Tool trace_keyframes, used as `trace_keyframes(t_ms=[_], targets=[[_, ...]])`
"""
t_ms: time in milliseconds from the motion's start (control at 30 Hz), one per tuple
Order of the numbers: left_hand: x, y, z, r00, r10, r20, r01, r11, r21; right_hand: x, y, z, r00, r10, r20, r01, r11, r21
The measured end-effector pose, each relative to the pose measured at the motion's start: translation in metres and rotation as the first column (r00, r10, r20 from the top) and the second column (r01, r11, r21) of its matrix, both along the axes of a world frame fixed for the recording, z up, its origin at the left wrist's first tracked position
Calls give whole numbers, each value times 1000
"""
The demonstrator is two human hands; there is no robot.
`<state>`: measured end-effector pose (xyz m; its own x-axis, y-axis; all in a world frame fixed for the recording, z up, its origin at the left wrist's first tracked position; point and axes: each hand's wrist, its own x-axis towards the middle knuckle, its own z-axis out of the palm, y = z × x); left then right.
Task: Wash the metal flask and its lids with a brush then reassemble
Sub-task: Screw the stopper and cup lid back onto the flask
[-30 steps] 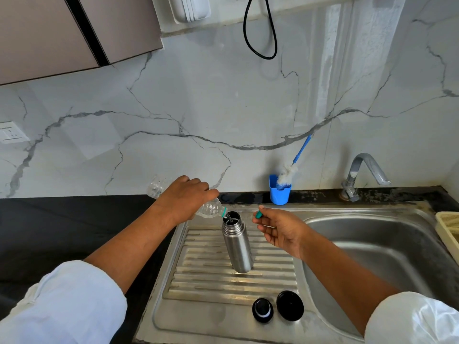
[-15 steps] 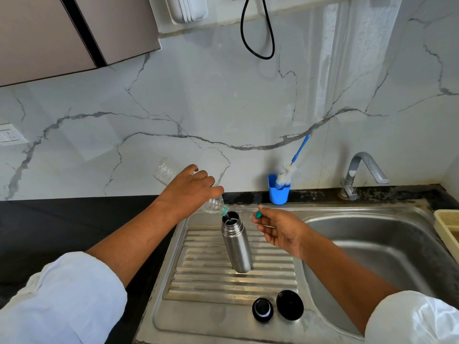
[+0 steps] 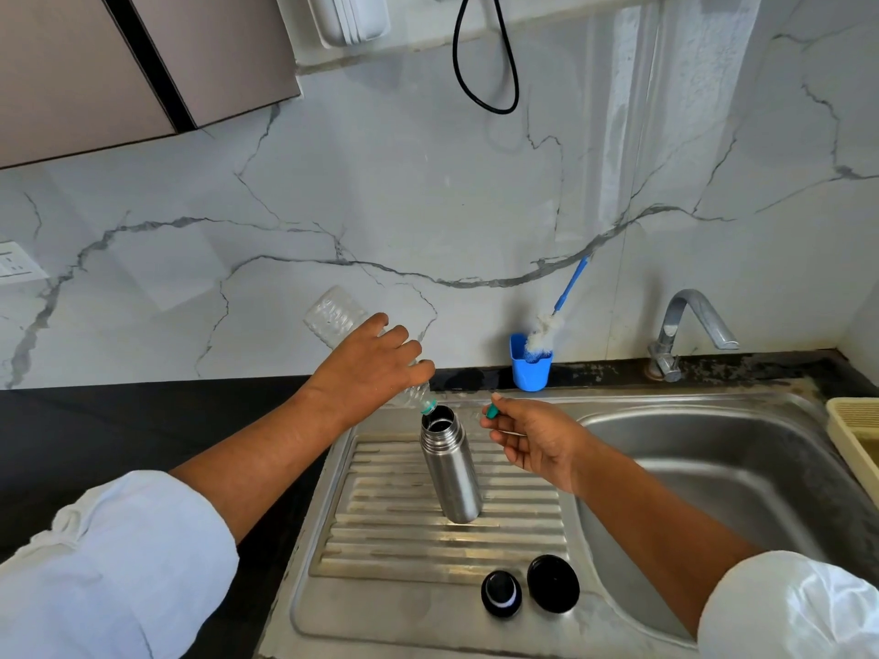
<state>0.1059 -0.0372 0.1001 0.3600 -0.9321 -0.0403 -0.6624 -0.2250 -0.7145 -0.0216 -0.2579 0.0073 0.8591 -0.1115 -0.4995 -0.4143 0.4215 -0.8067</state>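
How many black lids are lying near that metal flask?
2. Both lie side by side on the draining board, nearer the camera than the flask: the left lid shows a pale ring, the right lid is plain black. None looks hidden.

Nothing legible is picked up right now: no word, brand or number can be read on the metal flask (image 3: 449,468), the ringed black lid (image 3: 501,593), the plain black lid (image 3: 553,583), the clear bottle (image 3: 333,311) or the teal cap (image 3: 492,411). Any marking on the wall socket (image 3: 14,266) is too small to be made out.
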Motion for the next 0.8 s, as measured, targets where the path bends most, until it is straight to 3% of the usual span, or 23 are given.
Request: trace_keyframes(t_ms=[233, 600, 800], targets=[[-2, -3, 0, 999, -20, 25, 19, 998, 56, 0, 3, 2, 1000, 10, 1, -10, 1000, 6], [-4, 4, -6, 1000, -9, 19, 10, 998, -61, -2, 2, 3, 1000, 18, 21, -18, 1000, -6], [-2, 14, -16, 996, 62, -64, -79, 947, -311, -4, 1, 1, 999, 13, 49, -12, 1000, -22]])
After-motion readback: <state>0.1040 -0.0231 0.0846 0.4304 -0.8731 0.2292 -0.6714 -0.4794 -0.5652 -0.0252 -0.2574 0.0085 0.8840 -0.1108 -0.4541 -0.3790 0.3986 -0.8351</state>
